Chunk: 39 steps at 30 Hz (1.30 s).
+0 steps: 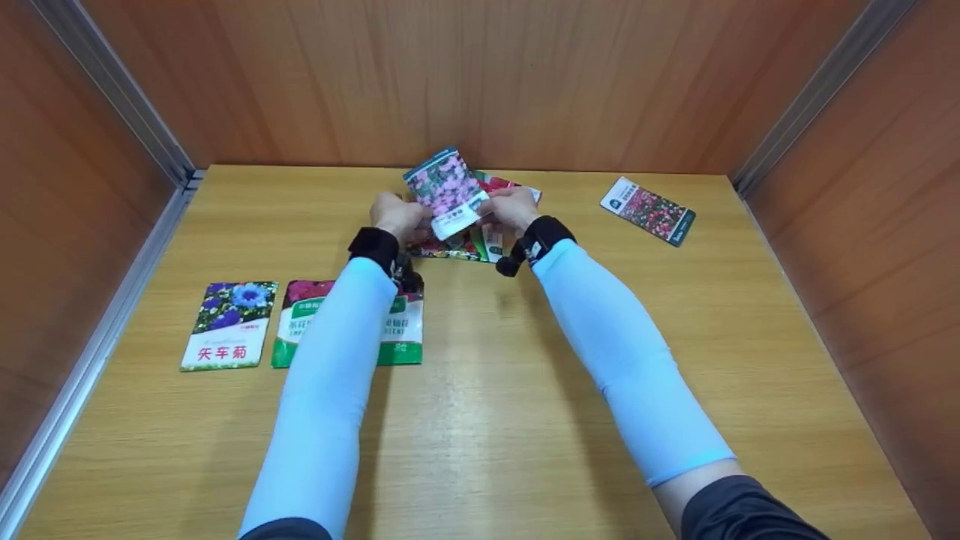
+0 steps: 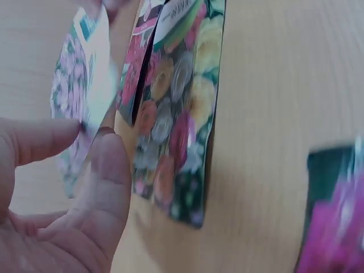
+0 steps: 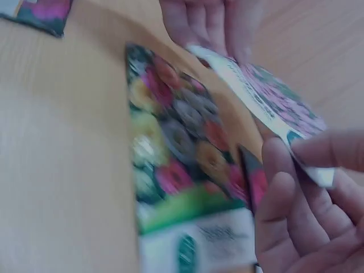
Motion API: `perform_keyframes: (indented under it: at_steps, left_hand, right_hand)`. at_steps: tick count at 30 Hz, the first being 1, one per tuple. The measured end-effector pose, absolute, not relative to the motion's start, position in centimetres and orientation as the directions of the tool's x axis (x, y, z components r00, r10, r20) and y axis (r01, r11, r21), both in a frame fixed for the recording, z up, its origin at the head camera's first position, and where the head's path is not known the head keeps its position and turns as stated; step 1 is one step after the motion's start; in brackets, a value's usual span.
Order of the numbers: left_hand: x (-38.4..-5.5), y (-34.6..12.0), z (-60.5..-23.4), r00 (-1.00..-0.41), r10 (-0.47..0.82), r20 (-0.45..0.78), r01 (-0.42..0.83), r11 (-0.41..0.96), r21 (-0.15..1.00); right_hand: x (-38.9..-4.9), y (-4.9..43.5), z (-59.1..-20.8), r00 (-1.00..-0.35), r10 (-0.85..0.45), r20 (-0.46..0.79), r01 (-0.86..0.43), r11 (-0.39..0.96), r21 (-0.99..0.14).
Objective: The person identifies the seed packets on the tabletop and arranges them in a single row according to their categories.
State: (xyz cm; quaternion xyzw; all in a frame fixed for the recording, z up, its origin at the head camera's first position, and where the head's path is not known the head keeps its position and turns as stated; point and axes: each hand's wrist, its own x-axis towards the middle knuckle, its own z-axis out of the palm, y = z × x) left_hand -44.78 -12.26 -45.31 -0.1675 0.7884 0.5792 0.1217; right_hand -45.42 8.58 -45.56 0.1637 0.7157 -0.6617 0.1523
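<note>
A seed packet (image 1: 446, 184) with pink-purple flowers and a white lower band is held tilted above the far part of the table. My left hand (image 1: 400, 215) pinches its left edge between thumb and finger. On the opposite side, my right hand (image 1: 512, 208) pinches the white-band end, as the right wrist view shows. Beneath the held packet lie a seed packet with multicoloured flowers (image 2: 176, 114) and a red-flowered packet (image 1: 499, 181), partly covered by my hands and the held packet.
A blue-flowered packet (image 1: 229, 330) lies at the left, beside green-and-white packets (image 1: 401, 352) partly hidden by my left forearm. Another flower packet (image 1: 649, 211) lies slanted at the far right. Wooden panels (image 1: 480, 82) enclose the table (image 1: 570, 420) at the back and sides.
</note>
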Motion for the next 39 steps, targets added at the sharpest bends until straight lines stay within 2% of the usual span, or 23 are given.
perform_keyframes:
  at_steps: [2,5,9,12,16,20,23,26,29,32,36,39]
  left_hand:
    - [-44.8,-12.3,-45.1,-0.922,-0.090,-0.377,-0.386,0.303,0.871]
    - [-44.8,-12.1,-44.8,-0.944,-0.044,-0.326,-0.308,0.463,0.831]
    - [-44.5,-11.5,-44.3,-0.974,0.023,-0.225,-0.150,0.683,0.715]
    - [-44.2,-10.8,-43.9,-0.988,0.077,-0.130,-0.028,0.755,0.655]
    - [-43.8,-9.7,-43.4,-0.988,0.148,-0.039,0.088,0.755,0.650]
    - [-43.4,-8.8,-42.9,-0.972,0.237,-0.003,0.163,0.678,0.717]
    - [-43.4,-8.6,-42.9,-0.946,0.324,-0.020,0.170,0.549,0.818]
    - [-43.4,-8.8,-43.2,-0.925,0.378,-0.040,0.138,0.433,0.891]
    - [-43.2,-9.4,-43.7,-0.925,0.374,-0.063,0.101,0.403,0.910]
    - [-43.1,-10.0,-44.2,-0.936,0.342,-0.085,0.052,0.371,0.927]
    - [-43.1,-10.8,-44.8,-0.954,0.294,-0.065,0.003,0.225,0.974]
    - [-42.9,-11.1,-45.0,-0.957,0.290,-0.023,0.012,0.118,0.993]
  right_hand:
    - [-45.6,9.6,-44.8,-0.917,0.028,-0.397,0.398,0.096,-0.912]
    - [-45.8,11.2,-43.3,-0.938,0.041,-0.345,0.347,0.163,-0.924]
    - [-46.1,12.6,-41.1,-0.963,0.051,-0.264,0.268,0.253,-0.930]
    - [-46.2,12.9,-39.6,-0.979,0.047,-0.200,0.205,0.311,-0.928]
    - [-46.1,12.5,-38.0,-0.995,0.008,-0.098,0.091,0.448,-0.889]
    - [-45.9,11.6,-37.1,-0.994,-0.106,-0.027,-0.036,0.551,-0.833]
    - [-45.6,10.9,-36.7,-0.985,-0.175,-0.006,-0.092,0.546,-0.833]
    - [-45.3,10.4,-36.8,-0.981,-0.193,0.022,-0.119,0.509,-0.852]
    - [-45.0,10.4,-37.4,-0.982,-0.183,0.050,-0.133,0.470,-0.873]
    - [-44.6,11.0,-38.6,-0.983,-0.184,0.026,-0.102,0.413,-0.905]
    - [-43.7,11.5,-40.7,-0.969,-0.241,-0.058,-0.033,0.357,-0.934]
    - [-42.8,11.4,-42.0,-0.951,-0.294,-0.092,-0.024,0.367,-0.930]
